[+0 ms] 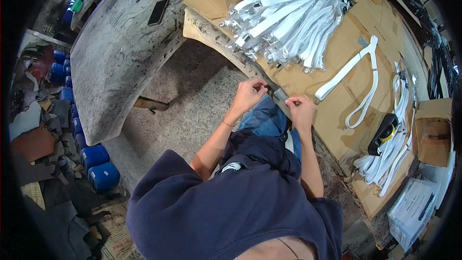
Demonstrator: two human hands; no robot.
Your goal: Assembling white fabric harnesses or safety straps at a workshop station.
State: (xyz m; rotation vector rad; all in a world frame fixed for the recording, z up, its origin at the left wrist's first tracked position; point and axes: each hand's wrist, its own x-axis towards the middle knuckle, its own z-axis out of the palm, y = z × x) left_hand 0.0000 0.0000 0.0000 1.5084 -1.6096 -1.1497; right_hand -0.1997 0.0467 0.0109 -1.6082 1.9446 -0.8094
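Observation:
Over my lap, at the edge of the cardboard-covered table, my two hands are held close together. My right hand (301, 111) pinches one end of a small, clear greyish strip (280, 95) that looks like plastic or tape. My left hand (249, 94) is closed in a pinch just left of the strip; whatever is between its fingertips is too small to make out. A Y-shaped white strap like suspenders (342, 73) lies flat to the right of my hands, with a small grey piece near its joint. Beyond lies a big pile of white straps (293, 19) with metal clips and clear plastic.
More white straps (385, 166) lie at the right beside a black tape dispenser (383, 134). Cardboard boxes (435, 132) stand at the right and far side. A phone (158, 12) rests on the curved grey table (110, 43); blue jugs (103, 175) line the floor at left.

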